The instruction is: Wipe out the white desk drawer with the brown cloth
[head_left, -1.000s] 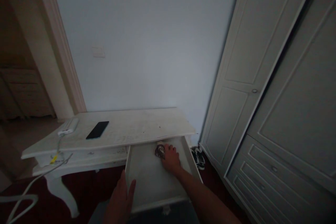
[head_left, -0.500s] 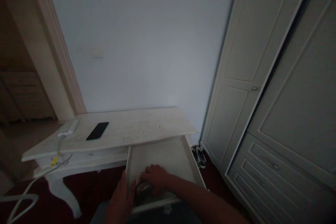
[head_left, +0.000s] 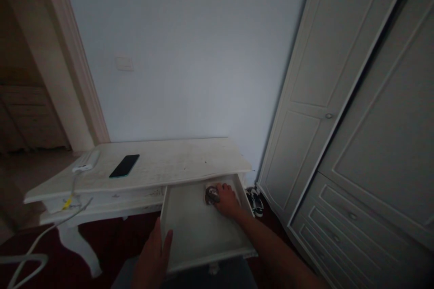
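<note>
An open white drawer [head_left: 190, 235] sticks out from the white desk [head_left: 183, 158]. Inside it, near the back right, my right hand [head_left: 228, 199] presses a bunched brown-and-pale patterned cloth [head_left: 212, 195] against the bottom, fingers closed over it. The hand covers part of the cloth. My left hand [head_left: 154, 250] grips the drawer's left side near the front corner, thumb on the inner side and fingers on the outer side.
A dark phone [head_left: 125, 165] and a white power strip [head_left: 87, 161] with a cable lie on the desktop's left part. Black-and-white shoes [head_left: 255, 202] stand on the red floor beside the drawer. A tall wardrobe [head_left: 305, 144] rises at the right.
My right hand has moved the cloth from the back of the drawer to the front left, then back to the rear right. The left hand has stayed at the drawer's side.
</note>
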`<act>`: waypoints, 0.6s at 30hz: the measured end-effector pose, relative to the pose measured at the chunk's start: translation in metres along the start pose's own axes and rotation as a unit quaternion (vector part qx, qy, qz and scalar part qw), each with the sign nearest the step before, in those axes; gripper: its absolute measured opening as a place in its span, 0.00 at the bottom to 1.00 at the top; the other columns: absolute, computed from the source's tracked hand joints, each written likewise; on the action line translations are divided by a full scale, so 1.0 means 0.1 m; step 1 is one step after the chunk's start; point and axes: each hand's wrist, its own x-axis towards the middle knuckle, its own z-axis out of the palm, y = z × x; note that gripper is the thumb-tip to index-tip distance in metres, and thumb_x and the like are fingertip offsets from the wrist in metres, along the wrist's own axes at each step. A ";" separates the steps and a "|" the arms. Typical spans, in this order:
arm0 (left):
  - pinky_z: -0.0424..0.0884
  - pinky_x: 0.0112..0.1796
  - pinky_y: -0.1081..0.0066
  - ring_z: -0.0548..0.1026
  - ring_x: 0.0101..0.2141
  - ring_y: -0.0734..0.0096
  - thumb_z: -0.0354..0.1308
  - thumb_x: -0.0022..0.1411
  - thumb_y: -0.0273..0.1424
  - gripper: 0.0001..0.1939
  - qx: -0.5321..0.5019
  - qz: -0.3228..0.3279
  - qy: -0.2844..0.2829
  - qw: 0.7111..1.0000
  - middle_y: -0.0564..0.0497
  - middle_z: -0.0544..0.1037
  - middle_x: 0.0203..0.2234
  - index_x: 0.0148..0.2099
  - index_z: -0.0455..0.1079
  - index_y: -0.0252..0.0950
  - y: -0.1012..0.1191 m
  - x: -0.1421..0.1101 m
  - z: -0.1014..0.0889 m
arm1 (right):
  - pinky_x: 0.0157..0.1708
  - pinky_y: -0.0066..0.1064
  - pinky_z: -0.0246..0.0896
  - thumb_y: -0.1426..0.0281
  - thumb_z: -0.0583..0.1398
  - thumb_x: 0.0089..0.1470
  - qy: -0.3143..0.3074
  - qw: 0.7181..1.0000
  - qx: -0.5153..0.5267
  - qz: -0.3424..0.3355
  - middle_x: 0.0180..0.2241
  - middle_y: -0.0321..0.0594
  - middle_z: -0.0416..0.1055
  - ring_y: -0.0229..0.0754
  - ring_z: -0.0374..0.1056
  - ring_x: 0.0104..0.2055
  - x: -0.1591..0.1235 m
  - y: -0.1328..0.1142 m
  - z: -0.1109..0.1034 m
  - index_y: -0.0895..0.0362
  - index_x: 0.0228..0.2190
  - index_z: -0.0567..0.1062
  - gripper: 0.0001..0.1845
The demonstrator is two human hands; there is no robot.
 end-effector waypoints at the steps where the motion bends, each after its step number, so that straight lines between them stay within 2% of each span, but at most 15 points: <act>1: 0.57 0.72 0.55 0.57 0.75 0.55 0.33 0.74 0.52 0.44 0.001 0.002 -0.003 1.000 0.36 0.57 0.77 0.80 0.40 0.27 0.02 -0.01 -0.02 | 0.52 0.48 0.65 0.67 0.66 0.56 0.007 1.000 0.007 0.017 0.60 0.58 0.68 0.64 0.66 0.61 0.06 -0.10 0.04 0.53 0.62 0.67 0.33; 5: 0.57 0.72 0.56 0.56 0.75 0.55 0.30 0.75 0.52 0.43 0.004 0.001 -0.006 1.000 0.35 0.57 0.77 0.80 0.40 0.27 0.10 -0.04 -0.11 | 0.50 0.51 0.67 0.63 0.66 0.57 0.021 0.998 0.036 0.039 0.60 0.59 0.68 0.66 0.67 0.61 0.28 -0.59 0.23 0.52 0.63 0.65 0.34; 8: 0.57 0.72 0.59 0.57 0.75 0.57 0.30 0.75 0.50 0.42 0.012 -0.001 -0.015 1.000 0.35 0.58 0.76 0.79 0.41 0.27 0.13 -0.06 -0.15 | 0.50 0.54 0.68 0.62 0.66 0.57 0.013 0.999 0.049 0.004 0.59 0.63 0.69 0.68 0.68 0.59 0.36 -0.99 0.36 0.56 0.63 0.64 0.36; 11: 0.57 0.72 0.60 0.57 0.75 0.58 0.30 0.76 0.49 0.40 0.013 0.005 -0.011 1.000 0.37 0.58 0.76 0.79 0.43 0.29 0.14 -0.06 -0.16 | 0.51 0.51 0.69 0.58 0.71 0.52 -0.022 0.993 0.056 -0.102 0.55 0.56 0.73 0.63 0.71 0.56 0.31 -1.32 0.47 0.54 0.61 0.68 0.38; 13: 0.56 0.72 0.59 0.57 0.75 0.58 0.29 0.77 0.48 0.39 0.003 0.014 -0.005 1.000 0.38 0.58 0.77 0.79 0.44 0.30 0.14 -0.06 -0.16 | 0.52 0.49 0.69 0.56 0.73 0.50 -0.044 0.982 0.055 -0.176 0.55 0.50 0.75 0.60 0.72 0.55 0.23 -1.44 0.52 0.50 0.59 0.69 0.38; 16: 0.56 0.72 0.59 0.56 0.75 0.59 0.30 0.77 0.48 0.38 -0.007 0.015 -0.003 1.000 0.39 0.58 0.77 0.79 0.43 0.31 0.12 -0.05 -0.13 | 0.52 0.48 0.69 0.59 0.73 0.49 -0.075 0.955 0.020 -0.286 0.55 0.48 0.75 0.59 0.73 0.54 0.07 -1.39 0.53 0.48 0.58 0.71 0.36; 18: 0.56 0.72 0.60 0.56 0.75 0.60 0.30 0.78 0.48 0.38 -0.011 0.003 -0.002 1.000 0.39 0.58 0.77 0.79 0.43 0.31 0.10 -0.04 -0.10 | 0.49 0.46 0.70 0.60 0.73 0.50 -0.096 0.919 -0.026 -0.381 0.54 0.47 0.75 0.58 0.74 0.53 -0.02 -1.25 0.50 0.47 0.57 0.72 0.34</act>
